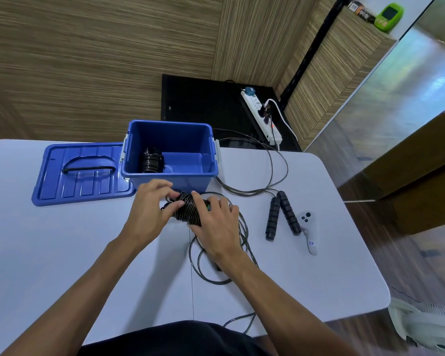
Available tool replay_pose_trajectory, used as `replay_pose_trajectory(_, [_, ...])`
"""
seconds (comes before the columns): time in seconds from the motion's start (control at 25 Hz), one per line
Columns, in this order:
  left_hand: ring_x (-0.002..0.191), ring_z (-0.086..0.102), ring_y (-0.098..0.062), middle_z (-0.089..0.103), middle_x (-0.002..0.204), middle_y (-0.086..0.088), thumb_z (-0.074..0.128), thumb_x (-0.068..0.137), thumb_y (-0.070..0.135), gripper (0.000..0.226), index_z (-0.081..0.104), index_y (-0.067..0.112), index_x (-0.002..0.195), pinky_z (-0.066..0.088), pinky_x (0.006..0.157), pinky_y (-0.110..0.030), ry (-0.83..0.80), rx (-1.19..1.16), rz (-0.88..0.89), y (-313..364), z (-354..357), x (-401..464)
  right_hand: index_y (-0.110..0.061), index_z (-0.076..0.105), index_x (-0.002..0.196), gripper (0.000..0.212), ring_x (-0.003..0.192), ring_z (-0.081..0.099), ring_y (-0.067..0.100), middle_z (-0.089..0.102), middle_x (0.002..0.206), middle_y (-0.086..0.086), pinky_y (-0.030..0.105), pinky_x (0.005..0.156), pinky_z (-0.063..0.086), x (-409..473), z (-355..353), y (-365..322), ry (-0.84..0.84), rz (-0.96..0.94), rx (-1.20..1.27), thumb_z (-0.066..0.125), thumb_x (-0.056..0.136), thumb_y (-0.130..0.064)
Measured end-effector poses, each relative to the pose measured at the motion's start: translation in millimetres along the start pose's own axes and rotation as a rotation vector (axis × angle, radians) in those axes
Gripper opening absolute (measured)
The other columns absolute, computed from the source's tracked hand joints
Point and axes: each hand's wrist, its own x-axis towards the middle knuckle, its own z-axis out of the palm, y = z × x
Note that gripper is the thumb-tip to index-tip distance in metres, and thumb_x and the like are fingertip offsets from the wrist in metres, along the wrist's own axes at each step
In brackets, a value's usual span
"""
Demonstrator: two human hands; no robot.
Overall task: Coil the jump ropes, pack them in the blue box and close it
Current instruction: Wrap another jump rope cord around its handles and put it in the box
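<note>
The open blue box [170, 174] stands on the white table with one coiled jump rope [151, 160] inside at its left. Its blue lid [82, 173] lies flat to the left of it. Just in front of the box, my left hand [149, 214] and my right hand [216, 227] both hold a partly coiled jump rope [188, 210], its dark cord wound around the handles. Its loose cord [216, 263] trails in loops under my right hand toward the table's near edge. Another jump rope [280, 214] with two black foam handles lies uncoiled to the right.
A white controller [309, 232] lies right of the foam handles. That rope's cord [270, 163] loops behind the box over the table's far edge. A power strip [264, 116] lies on the dark floor mat beyond. A white fan [427, 327] stands at the lower right.
</note>
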Motion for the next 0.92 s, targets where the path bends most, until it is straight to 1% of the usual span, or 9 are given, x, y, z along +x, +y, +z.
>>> replay_pose_trajectory(0.08, [0.111, 0.051, -0.019, 0.062, 0.118, 0.0, 0.075, 0.081, 0.019, 0.017, 0.073, 0.013, 0.097, 0.033, 0.094, -0.025, -0.042, -0.016, 0.036, -4, -1, -1, -0.021, 0.058, 0.133, 0.081, 0.084, 0.059, 0.027, 0.063, 0.096, 0.006, 0.044, 0.067, 0.049, 1, 0, 1, -0.007, 0.0, 0.014, 0.087, 0.063, -0.049])
replay_pose_trajectory(0.16, [0.109, 0.051, -0.019, 0.062, 0.115, -0.001, 0.075, 0.081, 0.016, 0.018, 0.072, 0.01, 0.098, 0.035, 0.094, -0.024, -0.043, 0.002, 0.022, -6, 3, -2, -0.021, 0.058, 0.132, 0.08, 0.084, 0.057, 0.027, 0.062, 0.094, 0.005, 0.043, 0.067, 0.047, 0, 0, 0, -0.013, -0.02, -0.002, 0.087, 0.063, -0.049])
replay_pose_trajectory(0.32, [0.105, 0.046, -0.022, 0.05, 0.112, -0.008, 0.073, 0.081, 0.008, 0.018, 0.065, 0.002, 0.096, 0.041, 0.089, -0.025, 0.044, 0.015, -0.117, 4, 20, -10, -0.021, 0.059, 0.127, 0.075, 0.081, 0.055, 0.026, 0.061, 0.09, 0.005, 0.042, 0.066, 0.046, -2, -1, -2, -0.011, -0.027, -0.015, 0.088, 0.062, -0.045])
replay_pose_trajectory(0.48, [0.108, 0.046, -0.03, 0.049, 0.116, -0.015, 0.068, 0.087, 0.012, 0.014, 0.064, 0.0, 0.093, 0.047, 0.089, -0.04, 0.063, 0.096, -0.194, 10, 25, -11, -0.021, 0.061, 0.128, 0.075, 0.082, 0.056, 0.027, 0.062, 0.091, 0.005, 0.042, 0.065, 0.046, 2, -2, -2, 0.005, -0.032, -0.027, 0.087, 0.062, -0.043])
replay_pose_trajectory(0.52, [0.108, 0.046, -0.031, 0.05, 0.117, -0.016, 0.066, 0.088, 0.012, 0.014, 0.065, -0.001, 0.092, 0.047, 0.089, -0.04, 0.07, 0.108, -0.188, 11, 25, -10, -0.021, 0.06, 0.13, 0.075, 0.083, 0.056, 0.027, 0.062, 0.092, 0.006, 0.042, 0.065, 0.046, 3, -2, -2, 0.005, -0.033, -0.031, 0.087, 0.063, -0.042])
replay_pose_trajectory(0.64, [0.109, 0.044, -0.028, 0.05, 0.117, -0.013, 0.061, 0.09, 0.008, 0.01, 0.064, -0.001, 0.092, 0.042, 0.09, -0.032, 0.058, 0.092, -0.202, 9, 28, -8, -0.021, 0.058, 0.132, 0.072, 0.083, 0.055, 0.028, 0.061, 0.093, 0.007, 0.043, 0.067, 0.047, 2, -2, -4, -0.017, -0.045, -0.035, 0.084, 0.067, -0.039])
replay_pose_trajectory(0.8, [0.11, 0.044, -0.021, 0.045, 0.118, -0.006, 0.059, 0.091, 0.009, 0.006, 0.063, 0.005, 0.092, 0.041, 0.098, -0.037, -0.023, 0.001, -0.318, 5, 29, -9, -0.022, 0.059, 0.128, 0.071, 0.079, 0.054, 0.028, 0.061, 0.09, 0.005, 0.043, 0.066, 0.045, -7, -2, -8, -0.066, -0.041, -0.065, 0.085, 0.064, -0.036])
replay_pose_trajectory(0.84, [0.108, 0.043, -0.017, 0.043, 0.117, -0.002, 0.061, 0.09, 0.011, 0.004, 0.064, 0.009, 0.091, 0.038, 0.096, -0.035, -0.05, -0.008, -0.314, 5, 27, -8, -0.022, 0.059, 0.127, 0.071, 0.079, 0.054, 0.028, 0.061, 0.089, 0.005, 0.043, 0.065, 0.045, -8, -2, -8, -0.07, -0.04, -0.072, 0.086, 0.063, -0.036])
replay_pose_trajectory(0.92, [0.102, 0.041, -0.011, 0.041, 0.114, 0.006, 0.063, 0.089, 0.015, 0.003, 0.061, 0.014, 0.087, 0.03, 0.09, -0.032, -0.107, -0.019, -0.227, 3, 20, -7, -0.022, 0.059, 0.126, 0.071, 0.078, 0.054, 0.028, 0.061, 0.089, 0.005, 0.042, 0.064, 0.045, -6, -3, -7, -0.071, -0.038, -0.077, 0.087, 0.062, -0.035])
